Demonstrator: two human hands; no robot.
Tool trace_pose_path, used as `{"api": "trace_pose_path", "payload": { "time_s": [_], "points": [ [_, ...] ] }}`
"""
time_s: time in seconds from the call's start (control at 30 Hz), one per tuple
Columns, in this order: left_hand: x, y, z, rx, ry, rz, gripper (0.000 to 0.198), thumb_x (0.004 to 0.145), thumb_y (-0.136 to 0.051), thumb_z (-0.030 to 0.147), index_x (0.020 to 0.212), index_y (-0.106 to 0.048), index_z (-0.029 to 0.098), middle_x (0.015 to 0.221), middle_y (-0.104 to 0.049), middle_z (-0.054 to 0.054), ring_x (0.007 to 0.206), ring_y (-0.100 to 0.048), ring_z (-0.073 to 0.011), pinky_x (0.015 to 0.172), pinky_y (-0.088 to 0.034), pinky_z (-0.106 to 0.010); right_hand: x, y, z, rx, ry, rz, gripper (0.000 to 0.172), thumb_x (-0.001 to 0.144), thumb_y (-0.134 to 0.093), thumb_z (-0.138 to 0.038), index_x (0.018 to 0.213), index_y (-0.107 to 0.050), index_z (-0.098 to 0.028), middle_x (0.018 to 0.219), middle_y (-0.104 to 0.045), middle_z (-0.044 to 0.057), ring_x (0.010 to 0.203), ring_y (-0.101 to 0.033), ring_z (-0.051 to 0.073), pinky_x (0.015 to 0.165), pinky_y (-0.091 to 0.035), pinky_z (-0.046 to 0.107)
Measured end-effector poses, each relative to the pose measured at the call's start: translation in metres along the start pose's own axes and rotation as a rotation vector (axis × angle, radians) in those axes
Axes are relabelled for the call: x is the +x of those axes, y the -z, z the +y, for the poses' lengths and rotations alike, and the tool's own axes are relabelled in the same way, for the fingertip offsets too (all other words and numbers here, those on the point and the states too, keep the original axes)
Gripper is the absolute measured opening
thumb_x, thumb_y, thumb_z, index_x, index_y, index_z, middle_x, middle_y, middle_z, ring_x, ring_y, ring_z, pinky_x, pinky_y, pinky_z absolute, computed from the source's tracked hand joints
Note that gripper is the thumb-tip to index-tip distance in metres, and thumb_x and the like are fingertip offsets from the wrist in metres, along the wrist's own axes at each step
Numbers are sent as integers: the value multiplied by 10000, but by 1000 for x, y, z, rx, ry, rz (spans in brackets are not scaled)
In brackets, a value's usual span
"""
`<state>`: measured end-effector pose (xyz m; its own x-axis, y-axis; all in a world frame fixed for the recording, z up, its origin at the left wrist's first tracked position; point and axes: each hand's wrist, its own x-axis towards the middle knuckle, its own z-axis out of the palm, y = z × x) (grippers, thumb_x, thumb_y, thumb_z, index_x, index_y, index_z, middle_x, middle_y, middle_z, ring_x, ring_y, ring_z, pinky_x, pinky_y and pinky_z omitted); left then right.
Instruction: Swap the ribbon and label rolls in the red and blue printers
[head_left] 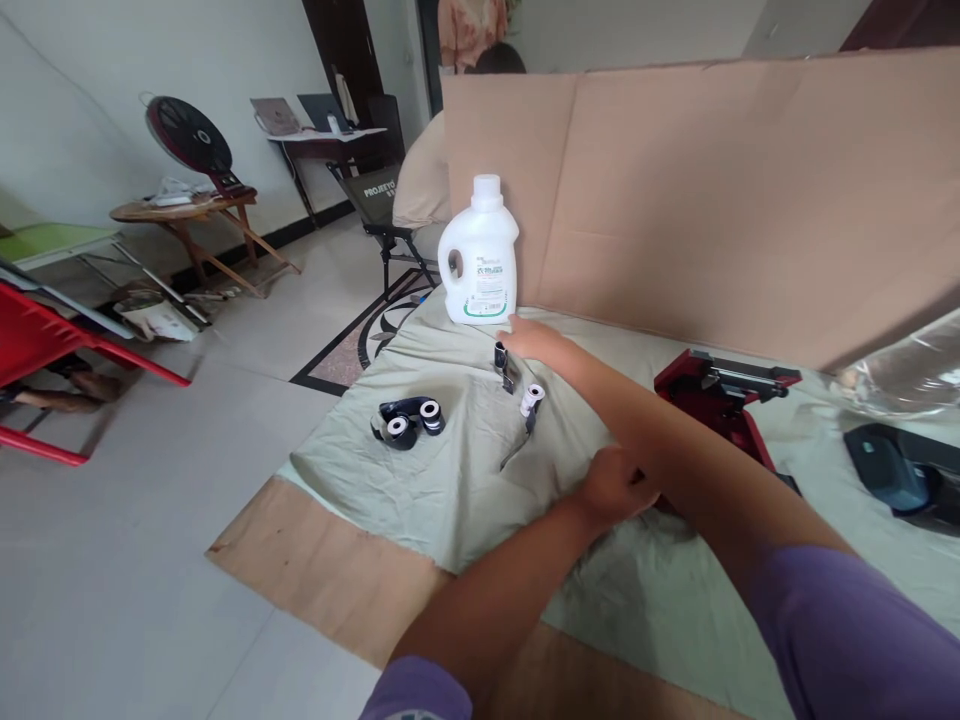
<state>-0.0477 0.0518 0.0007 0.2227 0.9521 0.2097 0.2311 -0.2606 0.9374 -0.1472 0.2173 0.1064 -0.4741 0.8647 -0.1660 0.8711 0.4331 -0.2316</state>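
My right hand [532,340] reaches across to the foot of a white jug-shaped bottle [484,265]. Its fingertips pinch the top of a short black, shiny strip [504,368] that hangs down to the cloth. Under my right forearm, my left hand [616,487] is closed; what its fingers hold is hidden. Close by stands a red and black device [720,385] with its lid raised, partly covered by my arm. A small white roll [532,400] with a dark ribbon tail lies on the cloth. Further left are two white-cored rolls of black ribbon [409,420].
A pale green cloth [420,500] covers the work surface over brown board [322,560]. Tall cardboard [712,200] stands behind. At right lie a dark device [904,475] and clear plastic wrap [911,370]. A red chair [60,350] and fan [191,135] are left; a person sits behind the cardboard.
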Motion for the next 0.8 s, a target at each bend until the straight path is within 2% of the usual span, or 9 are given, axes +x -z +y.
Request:
{"api": "trace_pose_path", "payload": {
  "time_s": [0.03,0.13,0.23,0.37,0.43,0.5,0.57,0.67,0.8],
  "points": [
    [-1,1,0,15,-19,6,225,884,-616,308,734,-663,147,649,-599,-15,719,-589,-163,647,-425,-239,-7,5,5,-29,-2,-25,536,917,-509,-456,1358,-576,-159,1350,-628,201,1146,-643,341,847,-501,375],
    [-3,2,0,18,-109,58,272,921,-560,338,730,-638,160,618,-546,11,625,-503,-118,607,-366,-236,-32,9,23,-130,41,-233,380,793,-669,-318,1143,-714,-178,1017,-749,154,886,-702,311,701,-484,338],
    [-2,0,-2,-28,-171,91,295,923,-550,350,696,-595,167,614,-521,21,591,-451,-103,587,-332,-243,-54,-4,43,-137,217,-318,305,717,-683,-167,1007,-754,-227,904,-756,68,781,-676,242,633,-444,288],
    [1,-3,-7,-36,-135,130,381,879,-591,341,563,-461,173,548,-432,33,549,-388,-92,561,-320,-251,-67,-23,61,54,348,-248,237,751,-668,-168,973,-750,-181,924,-753,38,815,-661,192,666,-443,238],
    [3,-5,-10,-44,-128,139,403,859,-605,332,533,-425,177,523,-398,38,547,-384,-91,562,-342,-249,-68,-29,62,182,357,-209,317,774,-696,-218,1084,-734,-166,1034,-747,53,882,-669,188,733,-466,228],
    [4,-6,-14,-90,-127,134,387,840,-627,335,536,-452,173,529,-438,28,572,-438,-102,586,-399,-252,-68,-35,58,242,369,-180,416,776,-731,-246,1184,-707,-169,1184,-713,79,981,-667,197,807,-474,228],
    [3,-8,-17,-167,-103,125,308,818,-667,344,603,-543,162,597,-553,-1,659,-544,-138,651,-476,-275,-68,-41,49,224,373,-169,473,769,-758,-250,1231,-689,-182,1257,-685,88,1047,-658,206,848,-471,230],
    [1,-10,-19,-271,-50,133,201,800,-713,355,828,-668,161,831,-704,-64,892,-651,-205,798,-545,-330,-67,-51,33,145,401,-165,493,772,-765,-253,1254,-675,-203,1268,-684,70,1089,-647,214,864,-459,234],
    [-3,-6,-10,-347,-81,111,216,892,-601,326,1037,-698,198,1097,-726,-99,1047,-661,-205,914,-547,-364,-63,-57,21,61,409,-129,403,787,-758,-298,1176,-708,-206,1241,-691,79,1075,-650,231,827,-450,246]
  ]
}}
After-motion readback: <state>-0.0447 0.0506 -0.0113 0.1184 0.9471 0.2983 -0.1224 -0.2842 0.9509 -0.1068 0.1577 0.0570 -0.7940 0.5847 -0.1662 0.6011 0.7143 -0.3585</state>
